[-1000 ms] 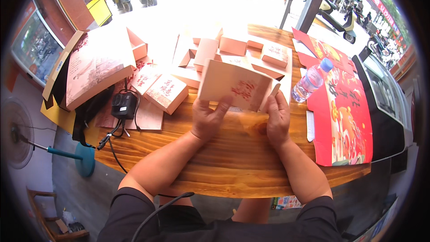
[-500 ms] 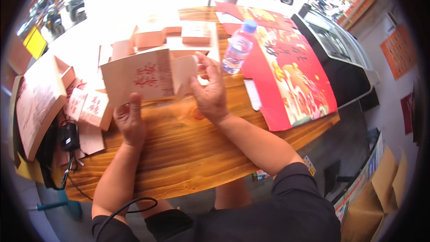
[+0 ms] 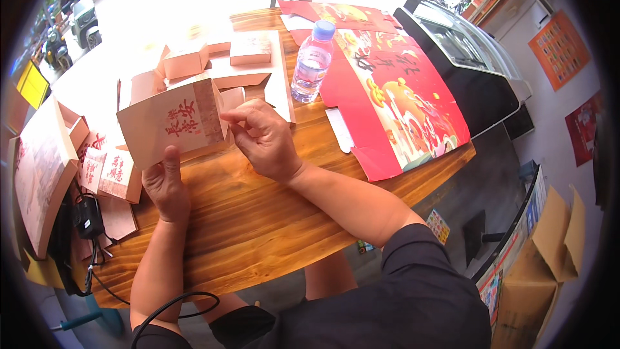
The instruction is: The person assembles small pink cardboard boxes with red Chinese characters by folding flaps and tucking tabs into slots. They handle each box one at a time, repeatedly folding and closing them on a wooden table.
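A small pale-pink cardboard box [image 3: 152, 128] with red characters on its face is held up over the wooden table, tilted, with an end flap standing out at its right. My left hand [image 3: 166, 190] grips its lower left part, thumb on the printed face and fingers hidden behind. At the right end my right hand [image 3: 268, 142] is closed, thumb and forefinger pinching at the flap's edge. Left of my left hand sits a similar small printed box [image 3: 121, 174]. Behind the held box, several pink boxes and a tray-like pink carton [image 3: 279, 68] stand in bright glare.
A water bottle [image 3: 312, 64] with a blue cap stands upright beyond my right hand. A flattened red printed carton [image 3: 413, 116] covers the table's right side. A large pink box [image 3: 42, 168] and a black adapter with cables [image 3: 88, 216] lie at left. A glass-topped case [image 3: 462, 45] stands at far right.
The box's right-end flap has folded back from its flat, outstretched position. My right hand has moved from holding the flap's outer edge to pinching near the fold. The view has shifted slightly.
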`<state>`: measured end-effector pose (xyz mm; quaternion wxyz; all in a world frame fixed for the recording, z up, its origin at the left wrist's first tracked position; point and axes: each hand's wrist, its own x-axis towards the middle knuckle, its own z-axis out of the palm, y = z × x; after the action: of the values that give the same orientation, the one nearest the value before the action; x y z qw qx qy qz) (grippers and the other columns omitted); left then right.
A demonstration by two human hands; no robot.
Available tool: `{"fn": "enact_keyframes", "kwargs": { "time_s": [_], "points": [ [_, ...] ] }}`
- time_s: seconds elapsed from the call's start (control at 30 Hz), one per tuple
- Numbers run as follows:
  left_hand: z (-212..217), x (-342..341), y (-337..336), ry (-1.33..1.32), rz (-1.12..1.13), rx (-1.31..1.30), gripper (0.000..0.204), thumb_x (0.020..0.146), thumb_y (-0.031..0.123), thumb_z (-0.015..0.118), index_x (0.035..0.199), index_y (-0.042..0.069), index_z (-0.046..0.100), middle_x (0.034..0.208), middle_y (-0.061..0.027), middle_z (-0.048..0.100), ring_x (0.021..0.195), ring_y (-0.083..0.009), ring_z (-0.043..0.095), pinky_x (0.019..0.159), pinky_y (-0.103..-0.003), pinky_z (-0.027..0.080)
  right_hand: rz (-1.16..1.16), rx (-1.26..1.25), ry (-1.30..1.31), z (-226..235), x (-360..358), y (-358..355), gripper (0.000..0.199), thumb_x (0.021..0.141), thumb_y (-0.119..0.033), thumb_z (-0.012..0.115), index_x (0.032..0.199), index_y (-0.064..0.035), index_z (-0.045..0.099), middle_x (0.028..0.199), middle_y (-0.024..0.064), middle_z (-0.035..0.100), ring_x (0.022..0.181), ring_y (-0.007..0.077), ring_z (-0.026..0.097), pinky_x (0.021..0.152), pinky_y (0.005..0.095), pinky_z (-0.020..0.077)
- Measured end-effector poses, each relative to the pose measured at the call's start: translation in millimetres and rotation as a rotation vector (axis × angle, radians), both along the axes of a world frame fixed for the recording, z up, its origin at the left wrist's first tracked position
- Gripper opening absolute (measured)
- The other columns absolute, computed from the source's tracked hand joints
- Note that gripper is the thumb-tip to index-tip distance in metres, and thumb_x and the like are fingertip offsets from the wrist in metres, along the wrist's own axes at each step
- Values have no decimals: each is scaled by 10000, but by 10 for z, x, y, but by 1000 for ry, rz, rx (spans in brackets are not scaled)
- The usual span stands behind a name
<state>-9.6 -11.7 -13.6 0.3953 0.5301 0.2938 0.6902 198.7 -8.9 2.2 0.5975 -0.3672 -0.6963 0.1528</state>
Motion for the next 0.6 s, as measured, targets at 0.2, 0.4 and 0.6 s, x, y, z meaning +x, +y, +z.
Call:
{"fn": "enact_keyframes", "kwargs": {
  "time_s": [0.2, 0.4, 0.6],
  "points": [
    [15, -11, 6, 33, 10, -8, 235, 976, 99, 613, 1197, 21, 629, 1183, -30, 629, 1071, -119, 548, 982, -292, 412, -37, -51, -8, 94, -39, -70, 454, 828, 82, 638, 1263, -46, 615, 941, 70, 623, 836, 146, 592, 674, 240, 527],
    [-46, -27, 34, 51, 9, -6, 256, 974, 74, 607, 1222, 10, 609, 1204, -38, 619, 1097, -124, 534, 997, -303, 404, -9, -119, 19, 160, -64, -113, 429, 826, 52, 620, 1245, -37, 609, 932, 87, 633, 845, 185, 592, 730, 292, 502],
    [-21, -10, 24, 80, 19, 6, 265, 969, 75, 617, 1226, 14, 604, 1206, -44, 618, 1109, -132, 528, 1000, -307, 401, 18, -138, 120, 80, -48, -90, 330, 906, 15, 560, 1233, 1, 606, 881, 62, 579, 848, 133, 560, 750, 247, 482]
  ]
}}
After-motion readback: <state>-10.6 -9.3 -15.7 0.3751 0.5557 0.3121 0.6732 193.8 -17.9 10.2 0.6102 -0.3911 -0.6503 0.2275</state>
